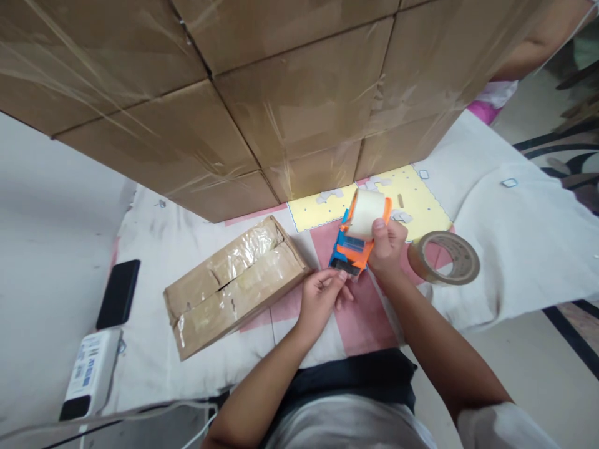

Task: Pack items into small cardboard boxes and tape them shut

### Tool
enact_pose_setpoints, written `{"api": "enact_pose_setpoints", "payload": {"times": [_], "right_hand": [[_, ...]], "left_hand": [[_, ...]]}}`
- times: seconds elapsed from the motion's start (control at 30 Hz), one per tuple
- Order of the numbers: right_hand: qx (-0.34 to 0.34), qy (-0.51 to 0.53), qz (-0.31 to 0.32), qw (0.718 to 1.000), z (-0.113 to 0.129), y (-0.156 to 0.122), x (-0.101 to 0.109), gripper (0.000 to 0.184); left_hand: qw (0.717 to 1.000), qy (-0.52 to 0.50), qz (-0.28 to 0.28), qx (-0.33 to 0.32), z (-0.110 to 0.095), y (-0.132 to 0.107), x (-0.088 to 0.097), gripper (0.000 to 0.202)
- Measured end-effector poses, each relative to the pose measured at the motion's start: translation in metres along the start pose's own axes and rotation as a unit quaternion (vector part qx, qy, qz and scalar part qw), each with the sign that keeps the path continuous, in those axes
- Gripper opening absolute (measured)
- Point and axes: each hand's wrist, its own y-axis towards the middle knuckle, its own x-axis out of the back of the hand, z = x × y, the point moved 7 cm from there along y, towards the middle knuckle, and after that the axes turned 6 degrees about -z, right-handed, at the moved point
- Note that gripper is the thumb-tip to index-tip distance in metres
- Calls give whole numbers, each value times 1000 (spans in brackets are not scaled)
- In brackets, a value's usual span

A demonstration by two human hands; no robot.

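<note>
My right hand (387, 246) is closed around an orange and blue tape dispenser (353, 246) that carries a pale roll of tape (367, 213). At the dispenser's dark front edge, my left hand (322, 296) pinches with thumb and forefinger at the end of the packing tape; the tape itself barely shows. To the left lies a taped cardboard box (236, 284), its long top seam slightly parted, apart from both hands. A loose roll of brown tape (444, 257) rests on the cloth right of my right wrist.
Stacked cardboard boxes (304, 100), wrapped in clear tape, rise along the far side. A black phone (118, 294) and a white device (88, 371) with cables lie at the left edge. Paper scraps (401, 216) lie on the yellow patch. Another person's arm (543, 47) shows at upper right.
</note>
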Motion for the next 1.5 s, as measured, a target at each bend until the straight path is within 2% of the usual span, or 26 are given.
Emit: {"api": "enact_pose_setpoints", "payload": {"times": [0.3,0.8,1.5], "right_hand": [[48,-5,22,999,10,0,-3,58],[16,-11,25,999,0,0,-4,59],[5,-13,20,1000,-1,1,-2,59]], "left_hand": [[1000,1,-16,-13,4,3,3,41],[998,17,-42,-33,8,4,8,39],[993,57,-54,-93,-7,-3,9,37]]}}
